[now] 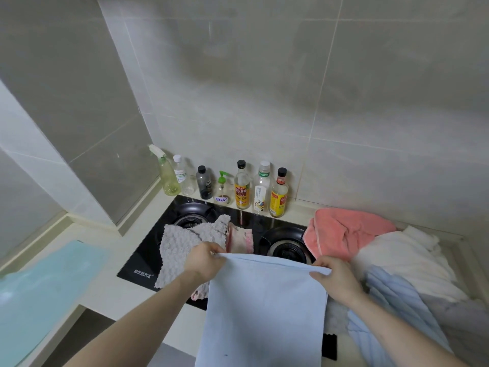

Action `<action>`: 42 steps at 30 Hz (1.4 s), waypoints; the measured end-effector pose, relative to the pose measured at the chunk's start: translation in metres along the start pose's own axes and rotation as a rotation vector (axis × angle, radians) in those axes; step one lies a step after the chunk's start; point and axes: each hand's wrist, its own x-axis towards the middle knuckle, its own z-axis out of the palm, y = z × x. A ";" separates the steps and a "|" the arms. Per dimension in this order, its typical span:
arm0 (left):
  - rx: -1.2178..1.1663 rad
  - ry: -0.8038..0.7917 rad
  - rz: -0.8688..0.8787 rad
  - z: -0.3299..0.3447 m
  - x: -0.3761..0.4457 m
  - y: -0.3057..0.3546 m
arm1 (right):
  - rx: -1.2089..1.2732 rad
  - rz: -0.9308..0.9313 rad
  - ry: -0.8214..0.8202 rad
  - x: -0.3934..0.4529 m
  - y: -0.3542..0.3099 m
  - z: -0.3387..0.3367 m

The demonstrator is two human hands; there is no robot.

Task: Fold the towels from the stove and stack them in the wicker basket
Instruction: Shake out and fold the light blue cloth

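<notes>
A plain pale blue cotton towel (264,308) hangs flat toward the camera, held up by its top edge between the two hands. The left hand (205,260) pinches the towel's upper left corner, thumb and fingers curled over the hem. The right hand (337,276) grips the upper right corner the same way, thumb lying on the front of the cloth and fingers behind it.

Just to the right of the right hand lies a heap of laundry: a ribbed light blue towel (391,303) nearest, a fluffy white towel (402,255) beyond it, and a grey cloth (460,319) at the far right edge. Beyond the right hand, a coral pink plush towel (344,234) is bunched on the counter, its edge lapping the right burner.

Just left of and beyond the left hand, a grey nubbly microfibre cloth (180,247) sprawls over the glossy black glass gas stove (137,260), touching a crumpled pink and white cloth (239,238) that lies between the two burners.

Well to the left of the left hand, a translucent pale green sheet (39,292) rests on the cream countertop (105,287).

Farthest off, beyond both hands, a row of bottles (225,186) stands against the grey tiled wall (291,88) behind the stove, from a green spray bottle (166,173) on the left to sauce bottles with yellow labels on the right.
</notes>
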 end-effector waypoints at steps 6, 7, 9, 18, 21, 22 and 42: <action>-0.193 0.043 0.044 -0.006 -0.009 0.014 | 0.077 -0.039 0.178 -0.003 0.002 -0.012; -0.200 0.046 0.058 -0.007 -0.008 0.017 | 0.081 -0.054 0.215 -0.001 0.003 -0.014; -0.215 0.045 0.093 -0.008 -0.006 0.021 | 0.084 -0.083 0.263 0.000 0.004 -0.016; -0.051 0.023 0.183 0.012 -0.032 -0.016 | -0.031 -0.188 0.249 -0.038 0.023 0.009; 0.058 -0.019 0.203 0.024 -0.045 -0.033 | -0.061 -0.145 0.171 -0.056 0.036 0.030; 0.092 -0.032 0.208 0.028 -0.051 -0.039 | -0.062 -0.128 0.141 -0.064 0.040 0.037; 0.447 -0.244 0.192 0.087 -0.101 -0.110 | -0.174 -0.012 -0.194 -0.130 0.093 0.106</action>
